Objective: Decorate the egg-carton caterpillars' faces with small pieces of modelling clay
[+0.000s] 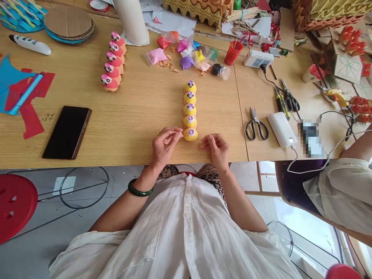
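A row of yellow clay-covered bumps [190, 110], like a strip of egg carton, lies lengthwise in front of me. Each bump bears a purple and white piece, and the farther ones have small black marks as well. My left hand [163, 147] is closed in a pinch at the left side of the nearest bump; whatever sits between its fingertips is too small to make out. Just right of that same bump, my right hand [218, 151] has thumb and fingers pressed together, apart from the row. Its fingertips hide anything they hold.
A pink row of bumps [112, 64] stands back left. Clay packets [187, 62] lie behind the yellow row. Scissors [256, 126], a white power bank [281, 130] and cables are to the right, a phone [67, 132] to the left. Another person's arm [357, 145] rests at far right.
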Demonstrator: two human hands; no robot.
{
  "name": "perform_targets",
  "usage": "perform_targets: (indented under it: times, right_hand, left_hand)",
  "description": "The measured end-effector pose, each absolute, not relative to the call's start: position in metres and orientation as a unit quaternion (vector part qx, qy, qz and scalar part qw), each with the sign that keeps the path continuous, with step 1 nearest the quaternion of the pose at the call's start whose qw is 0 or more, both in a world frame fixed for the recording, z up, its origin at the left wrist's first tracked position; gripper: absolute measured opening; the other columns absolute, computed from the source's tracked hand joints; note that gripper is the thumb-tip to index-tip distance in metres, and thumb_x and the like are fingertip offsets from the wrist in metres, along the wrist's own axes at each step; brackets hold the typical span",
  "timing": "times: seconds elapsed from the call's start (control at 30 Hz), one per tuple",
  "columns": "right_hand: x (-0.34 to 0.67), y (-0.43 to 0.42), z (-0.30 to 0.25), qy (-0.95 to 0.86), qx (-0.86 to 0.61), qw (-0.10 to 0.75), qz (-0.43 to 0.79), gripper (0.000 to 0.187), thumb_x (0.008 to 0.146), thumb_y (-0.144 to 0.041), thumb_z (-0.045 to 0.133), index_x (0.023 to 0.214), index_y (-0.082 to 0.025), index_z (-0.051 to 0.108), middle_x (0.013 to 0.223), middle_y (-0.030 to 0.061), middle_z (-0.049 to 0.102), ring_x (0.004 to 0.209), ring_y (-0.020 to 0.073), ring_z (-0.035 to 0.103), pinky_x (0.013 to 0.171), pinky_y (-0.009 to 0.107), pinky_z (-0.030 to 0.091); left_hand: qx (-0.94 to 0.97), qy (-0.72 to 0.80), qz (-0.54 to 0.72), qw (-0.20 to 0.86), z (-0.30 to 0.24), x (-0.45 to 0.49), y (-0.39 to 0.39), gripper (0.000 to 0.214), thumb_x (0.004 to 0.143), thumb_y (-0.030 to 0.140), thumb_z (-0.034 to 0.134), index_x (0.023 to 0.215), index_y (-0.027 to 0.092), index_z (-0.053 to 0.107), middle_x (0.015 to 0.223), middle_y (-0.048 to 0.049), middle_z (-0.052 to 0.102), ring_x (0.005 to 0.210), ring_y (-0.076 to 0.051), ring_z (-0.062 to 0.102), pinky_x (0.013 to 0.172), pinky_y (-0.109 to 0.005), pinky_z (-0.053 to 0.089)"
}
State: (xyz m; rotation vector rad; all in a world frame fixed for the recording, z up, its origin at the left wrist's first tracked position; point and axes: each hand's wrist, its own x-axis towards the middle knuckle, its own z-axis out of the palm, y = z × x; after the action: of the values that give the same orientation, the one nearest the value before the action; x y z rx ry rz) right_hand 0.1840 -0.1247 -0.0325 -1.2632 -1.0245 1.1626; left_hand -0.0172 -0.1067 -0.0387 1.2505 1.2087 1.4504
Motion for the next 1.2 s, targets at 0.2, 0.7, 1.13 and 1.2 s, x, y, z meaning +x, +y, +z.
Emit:
perform_targets:
  times: [0.2,0.7,1.13,1.2]
  right_hand:
    - [0.184,-0.126,-0.019,-0.295,-0.479,0.589,0.58,0.032,0.077,-0.046,0.091,0.084,-0.021,0.071,0.09,0.002,0.078,0.072,0.0129,0.072,0.069,0.028,0.065]
    - [0.161,-0.169,0.018,-0.372,-0.484,0.482,0.629,0.036,0.081,-0.048,0.09,0.101,-0.02,0.079,0.082,-0.0026,0.069,0.051,0.004,0.052,0.044,0.019,0.045]
    - [0.159,-0.168,0.011,-0.238,-0.502,0.505,0.66,0.045,0.071,-0.056,0.095,0.073,-0.018,0.07,0.057,-0.0083,0.049,0.046,0.0039,0.037,0.039,0.018,0.035]
    - [0.159,-0.168,0.011,-0.234,-0.5,0.504,0.664,0.046,0.07,-0.056,0.096,0.072,-0.018,0.069,0.056,-0.0082,0.049,0.047,0.0039,0.037,0.039,0.017,0.036]
  left_hand:
    - [0.479,0.465,0.599,0.442,-0.019,-0.011,-0.124,0.035,0.092,0.053,0.08,0.083,0.019,0.078,0.093,-0.0037,0.076,0.077,-0.014,0.074,0.073,-0.026,0.064]
    - [0.559,0.474,0.489,0.473,0.0,0.01,-0.149,0.044,0.101,0.055,0.067,0.077,0.018,0.072,0.077,-0.0015,0.074,0.07,-0.012,0.068,0.068,-0.022,0.055]
    - [0.538,0.463,0.508,0.488,-0.001,0.006,-0.155,0.03,0.105,0.045,0.065,0.101,0.019,0.079,0.102,-0.0055,0.078,0.079,-0.011,0.074,0.078,-0.022,0.062]
    - [0.538,0.443,0.512,0.502,-0.003,0.007,-0.157,0.023,0.103,0.04,0.069,0.104,0.02,0.081,0.108,-0.0059,0.078,0.087,-0.012,0.076,0.081,-0.021,0.064]
